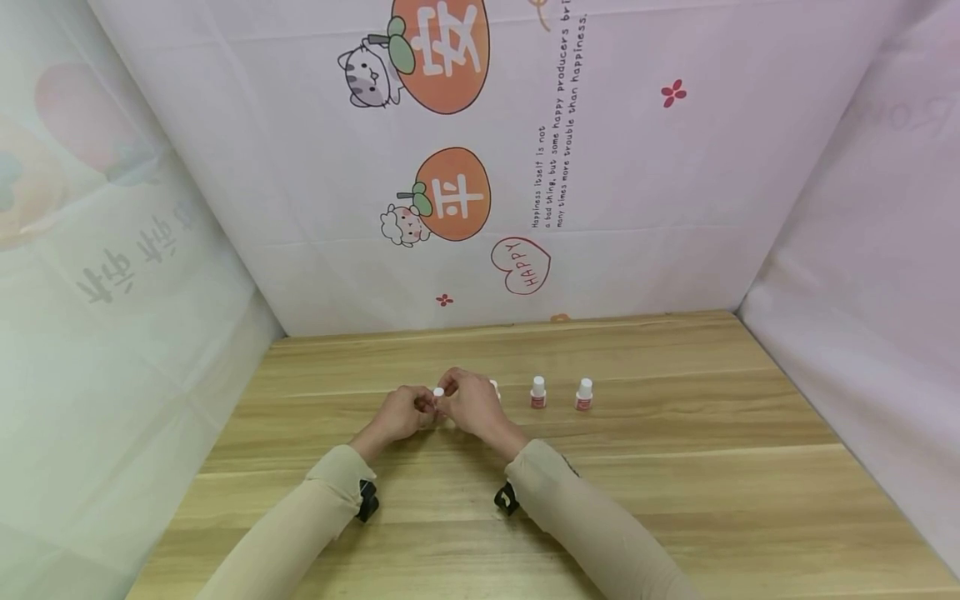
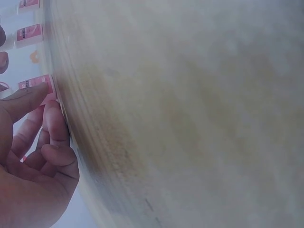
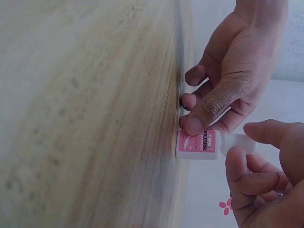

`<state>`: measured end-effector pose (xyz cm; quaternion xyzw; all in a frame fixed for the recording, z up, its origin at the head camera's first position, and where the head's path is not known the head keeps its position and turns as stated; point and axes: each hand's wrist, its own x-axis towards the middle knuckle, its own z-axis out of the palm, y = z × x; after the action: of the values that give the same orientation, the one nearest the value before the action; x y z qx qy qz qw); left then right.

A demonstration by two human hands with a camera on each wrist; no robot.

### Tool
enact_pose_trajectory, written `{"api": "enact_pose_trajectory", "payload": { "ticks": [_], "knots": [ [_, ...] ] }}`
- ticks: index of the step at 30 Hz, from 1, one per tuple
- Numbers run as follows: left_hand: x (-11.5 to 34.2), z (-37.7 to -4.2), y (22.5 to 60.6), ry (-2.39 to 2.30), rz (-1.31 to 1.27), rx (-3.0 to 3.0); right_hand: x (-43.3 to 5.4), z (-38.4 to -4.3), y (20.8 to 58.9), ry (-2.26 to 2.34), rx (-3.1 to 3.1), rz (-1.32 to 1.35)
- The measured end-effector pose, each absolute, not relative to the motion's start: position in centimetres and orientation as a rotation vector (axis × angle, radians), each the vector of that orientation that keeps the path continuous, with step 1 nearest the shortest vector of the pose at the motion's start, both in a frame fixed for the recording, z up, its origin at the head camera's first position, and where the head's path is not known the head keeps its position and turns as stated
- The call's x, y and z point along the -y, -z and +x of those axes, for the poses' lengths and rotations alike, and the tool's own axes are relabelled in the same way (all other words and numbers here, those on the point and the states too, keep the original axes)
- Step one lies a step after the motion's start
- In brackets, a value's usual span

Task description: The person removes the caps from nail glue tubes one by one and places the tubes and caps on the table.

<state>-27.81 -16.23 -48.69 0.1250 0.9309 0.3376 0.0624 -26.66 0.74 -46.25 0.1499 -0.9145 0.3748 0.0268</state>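
A small glue bottle (image 3: pixel 197 144) with a pink label and white cap stands upright on the wooden table, between both hands. My left hand (image 1: pixel 401 412) grips its lower body; thumb and fingers press on the label side, as the left wrist view also shows with the pink label (image 2: pixel 35 84). From the other side my right hand (image 1: pixel 474 405) has thumb and finger around the white cap (image 3: pixel 241 143). Its other fingers are curled. In the head view only the bottle's cap (image 1: pixel 438 392) shows well between the hands.
To the right stand two similar bottles, one nearer (image 1: pixel 538 392) and one farther right (image 1: pixel 584 394). Another bottle (image 1: pixel 494 388) is partly hidden behind my right hand. A printed white cloth (image 1: pixel 600 267) rises at the table's back edge, with more cloth at both sides.
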Motion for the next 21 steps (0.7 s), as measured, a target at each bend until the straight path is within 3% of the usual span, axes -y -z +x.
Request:
{"api": "enact_pose_trajectory", "payload": {
  "ticks": [21],
  "knots": [
    [16.48, -27.68, 48.70, -1.064, 0.430, -2.796, -0.76, -26.65, 46.09, -1.152, 2.830, 0.460]
  ]
}}
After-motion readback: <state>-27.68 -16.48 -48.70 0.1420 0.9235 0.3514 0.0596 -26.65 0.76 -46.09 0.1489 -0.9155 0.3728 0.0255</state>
